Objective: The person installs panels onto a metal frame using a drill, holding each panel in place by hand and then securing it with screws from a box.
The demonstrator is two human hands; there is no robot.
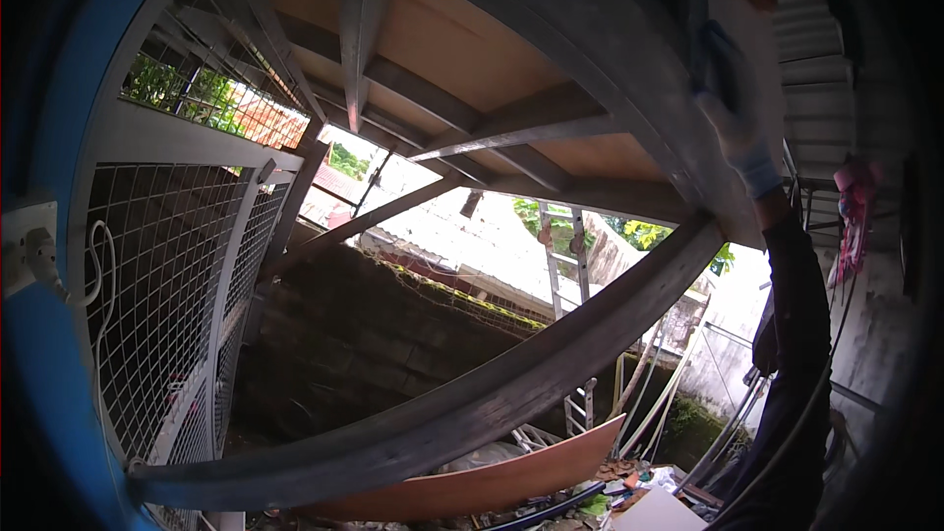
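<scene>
Standing at left is a wire mesh panel (228,275). A long grey beam (492,401) slants across the middle. Higher right, a grey roof beam (639,79) runs beside the gloved right hand (739,120); whether its grip is closed, I cannot tell.

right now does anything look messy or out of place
Yes: mixed debris lies scattered at lower right, strewn rather than sorted. A brown board sits aslant beside it, though the fisheye may exaggerate its curve.

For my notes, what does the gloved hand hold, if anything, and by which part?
Cannot be told: the right hand, in a pale blue glove, is partly in shadow.
</scene>
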